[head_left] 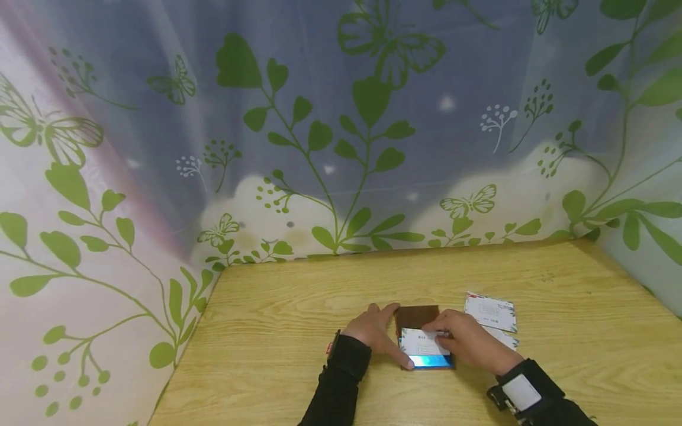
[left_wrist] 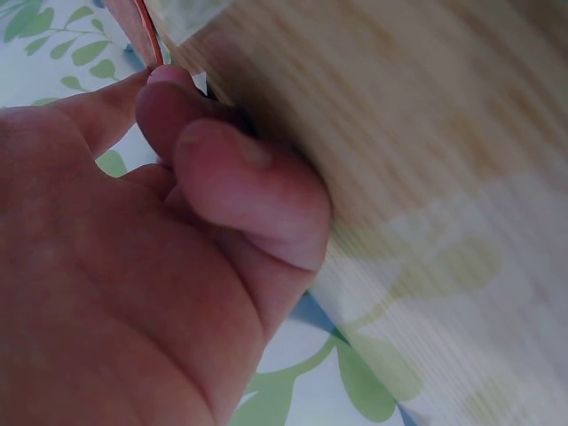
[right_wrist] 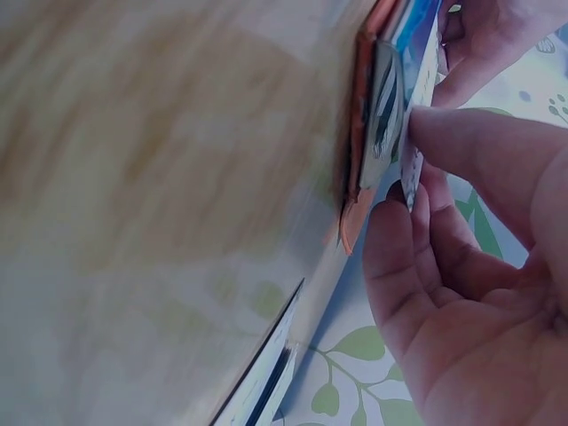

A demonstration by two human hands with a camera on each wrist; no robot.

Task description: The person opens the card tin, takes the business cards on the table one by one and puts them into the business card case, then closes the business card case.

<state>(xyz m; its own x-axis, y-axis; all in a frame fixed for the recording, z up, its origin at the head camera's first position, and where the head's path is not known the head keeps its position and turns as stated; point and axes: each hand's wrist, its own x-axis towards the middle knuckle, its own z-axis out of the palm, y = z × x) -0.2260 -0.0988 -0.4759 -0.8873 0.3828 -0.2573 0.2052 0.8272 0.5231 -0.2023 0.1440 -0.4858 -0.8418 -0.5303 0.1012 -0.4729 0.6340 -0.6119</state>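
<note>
A brown wallet (head_left: 417, 316) lies spread on the table, with a shiny blue surface (head_left: 426, 361) showing at its lower part. My left hand (head_left: 371, 330) holds the wallet along its left side, thumb at the lower left corner and fingers by the upper left. Over the wallet's lower half, my right hand (head_left: 471, 340) pinches a white printed card (head_left: 418, 341) between thumb and fingers. In the right wrist view the card (right_wrist: 412, 164) stands a little off the wallet's thick, layered edge (right_wrist: 359, 124). The left wrist view shows curled left fingers (left_wrist: 257, 182) close to the wood.
Right of the wallet lie two white cards with leafy borders; the upper card (head_left: 490, 312) partly covers the lower card (head_left: 503, 337). The wood-grain table (head_left: 277, 307) meets a leaf-and-butterfly patterned curtain (head_left: 319, 148) at the back and sides.
</note>
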